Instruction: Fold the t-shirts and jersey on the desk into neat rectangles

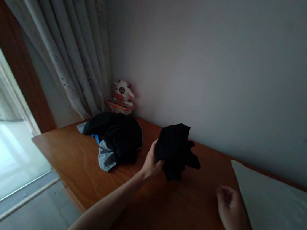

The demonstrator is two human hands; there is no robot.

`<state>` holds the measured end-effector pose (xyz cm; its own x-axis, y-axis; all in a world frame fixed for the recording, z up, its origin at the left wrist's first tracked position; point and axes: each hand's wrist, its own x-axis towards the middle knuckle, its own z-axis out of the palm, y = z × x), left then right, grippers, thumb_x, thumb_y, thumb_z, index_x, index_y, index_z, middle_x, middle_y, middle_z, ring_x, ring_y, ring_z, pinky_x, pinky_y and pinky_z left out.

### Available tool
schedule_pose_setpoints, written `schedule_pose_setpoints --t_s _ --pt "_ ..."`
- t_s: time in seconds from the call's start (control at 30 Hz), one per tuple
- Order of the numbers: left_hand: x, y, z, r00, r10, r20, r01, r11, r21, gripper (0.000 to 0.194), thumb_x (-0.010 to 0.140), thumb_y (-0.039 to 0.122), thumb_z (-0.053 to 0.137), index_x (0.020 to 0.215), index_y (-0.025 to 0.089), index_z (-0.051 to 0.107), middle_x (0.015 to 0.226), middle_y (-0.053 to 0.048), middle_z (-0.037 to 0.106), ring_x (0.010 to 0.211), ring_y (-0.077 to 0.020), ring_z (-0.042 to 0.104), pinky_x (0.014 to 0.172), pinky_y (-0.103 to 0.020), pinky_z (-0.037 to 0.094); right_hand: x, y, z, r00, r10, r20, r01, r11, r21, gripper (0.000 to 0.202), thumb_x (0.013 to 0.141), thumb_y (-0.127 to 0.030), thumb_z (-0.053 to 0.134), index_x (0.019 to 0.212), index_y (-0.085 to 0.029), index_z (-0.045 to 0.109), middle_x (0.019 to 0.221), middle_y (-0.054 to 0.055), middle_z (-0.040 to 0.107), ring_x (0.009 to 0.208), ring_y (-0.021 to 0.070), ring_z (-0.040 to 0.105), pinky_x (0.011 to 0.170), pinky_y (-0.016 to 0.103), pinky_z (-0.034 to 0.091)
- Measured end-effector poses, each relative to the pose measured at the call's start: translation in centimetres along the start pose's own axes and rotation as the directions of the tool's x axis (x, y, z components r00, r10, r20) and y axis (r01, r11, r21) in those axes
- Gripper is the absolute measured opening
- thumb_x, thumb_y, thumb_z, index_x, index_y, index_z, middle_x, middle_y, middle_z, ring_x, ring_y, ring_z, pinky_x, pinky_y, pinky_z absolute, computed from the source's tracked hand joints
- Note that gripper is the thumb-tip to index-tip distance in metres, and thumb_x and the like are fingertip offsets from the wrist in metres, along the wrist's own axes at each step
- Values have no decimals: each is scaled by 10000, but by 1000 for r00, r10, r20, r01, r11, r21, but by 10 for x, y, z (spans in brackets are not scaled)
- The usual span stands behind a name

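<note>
Forearms (107, 210) nearest; L grip (151, 164) clutches blk cloth (174, 145), bulk rightward; R grip (227, 203) loosely cupped.

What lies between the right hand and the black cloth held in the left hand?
In the head view, only the wooden tabletop shows between the right hand and the black cloth in the left hand.

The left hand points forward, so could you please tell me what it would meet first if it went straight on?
Beyond the black cloth it holds, the left hand would probably meet the wall first, though depth and its height above the table are hard to judge.
</note>
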<state>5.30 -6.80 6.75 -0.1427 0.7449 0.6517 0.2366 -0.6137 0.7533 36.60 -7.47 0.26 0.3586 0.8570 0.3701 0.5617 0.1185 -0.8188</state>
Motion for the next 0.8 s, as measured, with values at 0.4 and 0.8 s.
schedule_pose_setpoints --t_s 0.4,0.8 --pt "98 91 -192 890 281 -360 153 560 814 936 792 550 736 1547 191 314 1661 -192 203 1553 -417 160 1238 -634 189 5 8 -1 996 47 76 -45 999 -31 422 704 -614 544 901 -244 589 886 143 718 806 326 709 751 463 549" --pt "12 -30 -212 873 -286 -395 472 287 834 978 884 753 487 1647 227 173 1719 -210 79 1545 -511 95 1111 -772 275 4 9 -5 989 105 107 -94 990 -106 430 653 -644 555 852 -270 629 869 128 749 828 346 720 747 465 554"
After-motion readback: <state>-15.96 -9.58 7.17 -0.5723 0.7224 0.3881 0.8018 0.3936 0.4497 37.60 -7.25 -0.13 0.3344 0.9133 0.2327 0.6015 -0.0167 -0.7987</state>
